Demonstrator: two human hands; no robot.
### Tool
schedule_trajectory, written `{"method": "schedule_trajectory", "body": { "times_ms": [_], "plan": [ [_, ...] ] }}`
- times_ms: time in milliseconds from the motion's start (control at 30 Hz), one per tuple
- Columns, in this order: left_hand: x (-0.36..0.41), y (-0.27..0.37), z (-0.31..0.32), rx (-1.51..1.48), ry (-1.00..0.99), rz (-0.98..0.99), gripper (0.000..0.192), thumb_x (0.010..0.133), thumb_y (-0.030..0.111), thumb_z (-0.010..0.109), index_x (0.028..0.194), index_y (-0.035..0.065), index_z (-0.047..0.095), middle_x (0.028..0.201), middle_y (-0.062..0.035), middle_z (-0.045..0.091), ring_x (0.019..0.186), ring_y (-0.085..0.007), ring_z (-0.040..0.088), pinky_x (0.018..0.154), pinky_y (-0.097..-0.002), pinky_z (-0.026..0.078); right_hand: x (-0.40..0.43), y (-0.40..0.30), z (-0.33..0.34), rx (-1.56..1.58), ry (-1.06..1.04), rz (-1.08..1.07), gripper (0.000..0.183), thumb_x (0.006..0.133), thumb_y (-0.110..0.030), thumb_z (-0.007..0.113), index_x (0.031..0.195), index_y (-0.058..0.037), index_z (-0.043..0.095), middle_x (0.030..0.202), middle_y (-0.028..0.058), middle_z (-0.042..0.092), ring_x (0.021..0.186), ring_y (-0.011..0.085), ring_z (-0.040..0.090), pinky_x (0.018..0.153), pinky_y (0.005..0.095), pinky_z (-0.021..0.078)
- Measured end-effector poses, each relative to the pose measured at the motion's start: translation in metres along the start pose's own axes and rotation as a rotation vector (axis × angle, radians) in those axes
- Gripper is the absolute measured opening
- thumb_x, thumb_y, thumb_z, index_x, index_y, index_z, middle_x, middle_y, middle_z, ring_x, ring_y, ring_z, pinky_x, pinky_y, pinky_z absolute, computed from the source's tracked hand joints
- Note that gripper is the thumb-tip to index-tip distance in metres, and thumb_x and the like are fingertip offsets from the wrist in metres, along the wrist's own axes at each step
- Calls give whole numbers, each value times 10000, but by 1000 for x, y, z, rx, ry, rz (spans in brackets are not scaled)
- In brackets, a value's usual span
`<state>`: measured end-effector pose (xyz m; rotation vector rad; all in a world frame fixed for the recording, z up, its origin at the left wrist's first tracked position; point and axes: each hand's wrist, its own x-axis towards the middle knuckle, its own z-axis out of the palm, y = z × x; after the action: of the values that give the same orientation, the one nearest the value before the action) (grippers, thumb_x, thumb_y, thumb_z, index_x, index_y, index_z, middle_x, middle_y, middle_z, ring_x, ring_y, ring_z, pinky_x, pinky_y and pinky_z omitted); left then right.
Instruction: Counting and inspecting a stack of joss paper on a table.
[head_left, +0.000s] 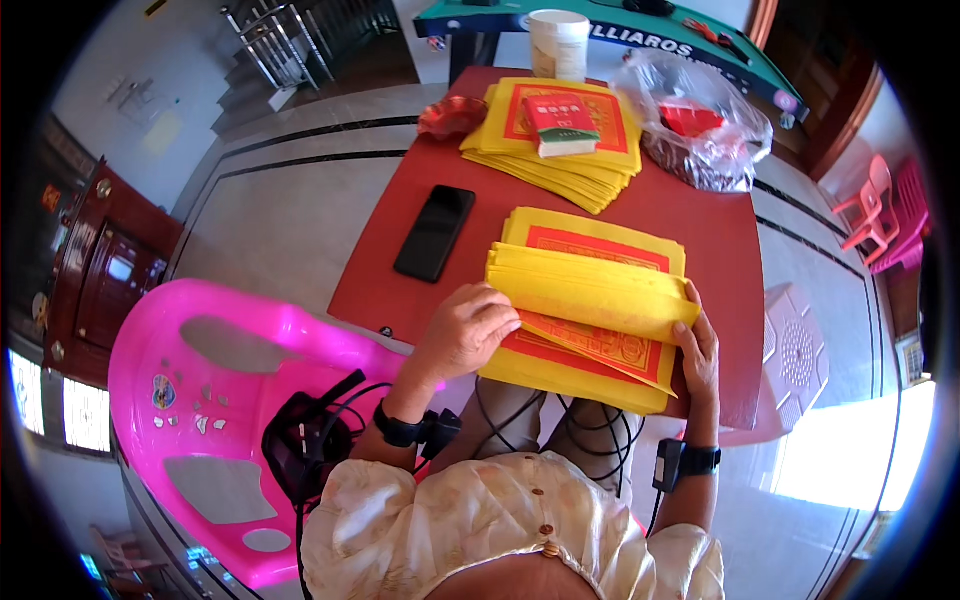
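Observation:
A stack of yellow paper sheets with red printed panels (592, 382) lies at the near edge of the red table. Several of its sheets are folded back away from me in a yellow roll-like fold (589, 281). My right hand (697, 345) grips the right end of that fold, thumb in front and fingers behind. At the left end, my left hand (474, 330) has its fingertips pinched together by the edge of a partly lifted sheet (600, 349); whether they hold paper is unclear. Farther back, a second yellow stack (551, 176) bears a small red and green book (562, 124).
A black phone (435, 232) lies left on the red table (367, 277). At the back stand a white tub (559, 45), a red dish (452, 118) and a clear plastic bag (697, 124). A pink chair (202, 315) stands at my left; black cables (600, 442) hang over my lap.

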<state>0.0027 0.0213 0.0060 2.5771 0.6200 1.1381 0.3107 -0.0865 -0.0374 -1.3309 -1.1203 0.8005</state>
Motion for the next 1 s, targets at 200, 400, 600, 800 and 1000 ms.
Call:
{"method": "schedule_trajectory", "body": {
  "times_ms": [200, 400, 600, 800, 1000],
  "plan": [
    [0, -1, 2, 31, 89, -1, 113, 725, 36, 675, 785, 26, 580, 739, -71, 549, 691, -256, 550, 615, -354, 460, 0, -12, 6, -46, 25, 63, 565, 843, -335, 524, 1328, -60, 435, 1278, 147, 493, 1164, 230, 465, 1015, 330, 323],
    [5, -2, 6, 36, 125, -46, 95, 764, 32, 640, 773, 23, 546, 701, -83, 539, 643, -256, 535, 563, -350, 436, 3, 7, -1, 39, 62, 60, 587, 867, -397, 455, 1329, -37, 421, 1306, 170, 466, 1204, 256, 444, 1023, 347, 324],
    [7, -2, 11, 26, 162, -136, 91, 773, 22, 626, 767, 17, 535, 683, -96, 539, 610, -261, 529, 527, -344, 427, 2, 5, 7, 264, 78, 96, 697, 869, -543, 429, 1337, -28, 399, 1301, 166, 467, 1181, 255, 467, 1022, 368, 336],
    [8, -4, 13, 17, 189, -133, 88, 765, 6, 629, 767, 12, 541, 684, -96, 544, 613, -254, 532, 524, -337, 425, -1, 0, 4, 186, -69, 1, 703, 798, -407, 661, 1341, -47, 398, 1283, 149, 486, 1156, 218, 487, 1002, 362, 374],
    [7, -4, 12, -24, 197, -128, 78, 763, 2, 633, 771, 0, 555, 700, -100, 546, 615, -250, 524, 528, -329, 418, 0, 1, 4, 220, -23, 169, 624, 818, -236, 669, 1345, -49, 392, 1314, 126, 462, 1159, 184, 485, 985, 330, 392]
  ]
}}
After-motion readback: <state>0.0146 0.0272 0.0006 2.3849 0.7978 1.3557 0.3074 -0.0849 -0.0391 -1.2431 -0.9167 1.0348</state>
